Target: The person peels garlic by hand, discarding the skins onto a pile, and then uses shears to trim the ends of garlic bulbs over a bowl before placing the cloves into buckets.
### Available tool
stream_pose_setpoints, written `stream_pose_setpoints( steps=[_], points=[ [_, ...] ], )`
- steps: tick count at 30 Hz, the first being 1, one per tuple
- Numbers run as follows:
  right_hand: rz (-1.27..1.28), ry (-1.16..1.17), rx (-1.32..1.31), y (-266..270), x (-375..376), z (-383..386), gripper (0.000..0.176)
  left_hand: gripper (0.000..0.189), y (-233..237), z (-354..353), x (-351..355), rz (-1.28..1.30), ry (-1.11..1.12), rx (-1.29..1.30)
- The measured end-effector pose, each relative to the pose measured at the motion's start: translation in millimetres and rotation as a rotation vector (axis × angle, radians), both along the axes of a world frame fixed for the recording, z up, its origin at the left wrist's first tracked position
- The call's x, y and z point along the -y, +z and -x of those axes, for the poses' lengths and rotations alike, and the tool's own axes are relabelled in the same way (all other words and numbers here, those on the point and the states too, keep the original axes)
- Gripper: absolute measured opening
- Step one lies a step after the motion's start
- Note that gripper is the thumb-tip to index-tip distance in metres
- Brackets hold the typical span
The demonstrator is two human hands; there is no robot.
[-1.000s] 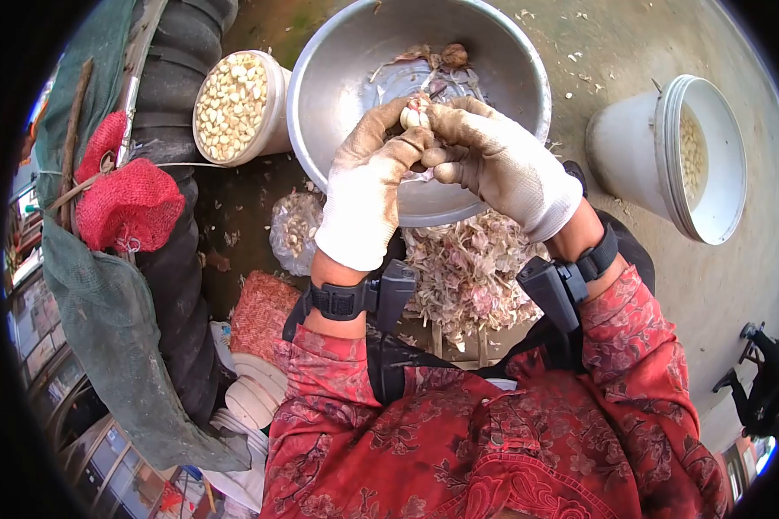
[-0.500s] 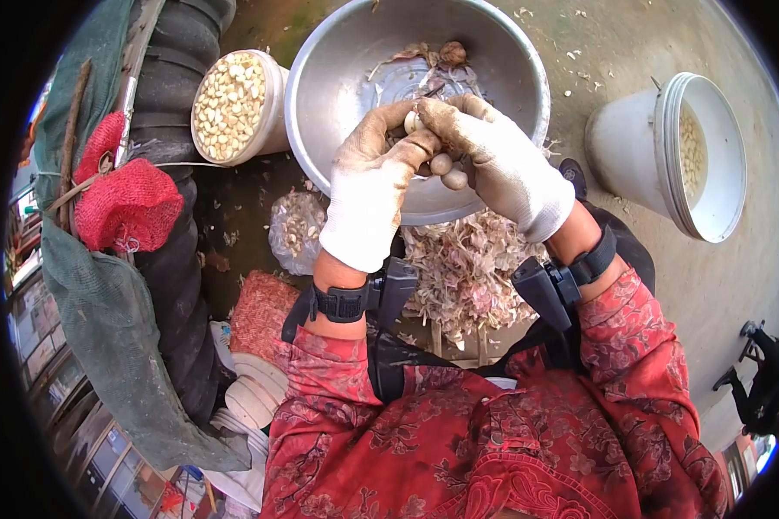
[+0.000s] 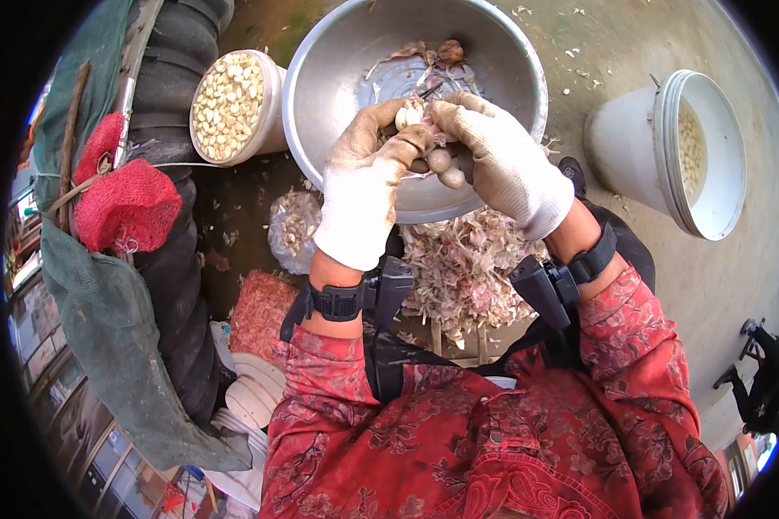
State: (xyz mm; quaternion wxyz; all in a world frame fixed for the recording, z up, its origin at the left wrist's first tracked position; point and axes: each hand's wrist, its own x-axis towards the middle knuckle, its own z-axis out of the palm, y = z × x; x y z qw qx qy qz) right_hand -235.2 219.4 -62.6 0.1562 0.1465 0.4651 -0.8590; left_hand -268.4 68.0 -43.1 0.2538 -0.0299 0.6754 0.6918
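Above the near side of a metal basin (image 3: 307,112), my gloved hands meet around garlic (image 3: 409,112) with pale cloves and pinkish skin. My left hand (image 3: 363,177) is closed, its thumb and fingers gripping the garlic from the left. From the right, my right hand (image 3: 506,164) pinches the garlic's skin, the other fingers curled under. Both gloves are white with brown-stained fingers. In the basin lie loose garlic skins (image 3: 407,54) and a brownish bulb (image 3: 450,52). A heap of garlic skins (image 3: 467,272) lies below the basin, between my knees.
At the left stands a bucket of peeled cloves (image 3: 227,108); a white bucket (image 3: 627,151) with cloves inside tilts at the right. A plastic bag (image 3: 292,232), a red mesh sack (image 3: 264,311) and black ridged tubing (image 3: 177,95) are on the left. Red netting (image 3: 134,203) hangs there.
Between my fingers the garlic has come further into sight, showing pale cloves and pink skin. My left hand has shifted slightly left, with the fingertips a little farther apart.
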Motion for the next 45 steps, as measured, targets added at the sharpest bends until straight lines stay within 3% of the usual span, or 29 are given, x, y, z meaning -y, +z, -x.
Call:
stream_pose_setpoints(
  steps=[9, 14, 18, 20, 26, 28, 31, 41, 45],
  points=[
    [0.143, -0.031, 0.050, 2, -5, 2, 0.030, 0.036, -6, 2, 3, 0.003, -0.031, -0.066],
    [0.038, 0.028, 0.081, 2, -3, 5, 0.030, 0.040, -1, 2, 4, -0.014, -0.080, -0.016],
    [0.093, -0.018, 0.080, -6, -2, 3, 0.030, 0.030, -7, 3, 5, -0.107, -0.086, -0.015],
    [-0.035, 0.070, 0.082, 4, -2, 3, 0.026, 0.029, -4, 3, 6, -0.109, -0.075, 0.027],
    [-0.032, -0.022, 0.049, -9, 5, -2, 0.033, 0.036, 5, 0, 4, -0.073, -0.154, 0.080],
    [-0.046, -0.019, 0.090, -3, 6, -2, 0.033, 0.035, 8, -3, -1, -0.065, -0.062, 0.109],
    [-0.014, -0.005, 0.103, -8, 1, -2, 0.033, 0.028, 0, 1, 3, -0.110, -0.061, 0.119],
    [0.084, -0.030, 0.066, -3, -5, -3, 0.035, 0.032, -1, 3, 6, -0.142, -0.030, 0.082],
    [-0.007, 0.019, 0.056, -4, -7, -4, 0.033, 0.031, -2, 4, 5, -0.168, 0.037, 0.102]
  ],
)
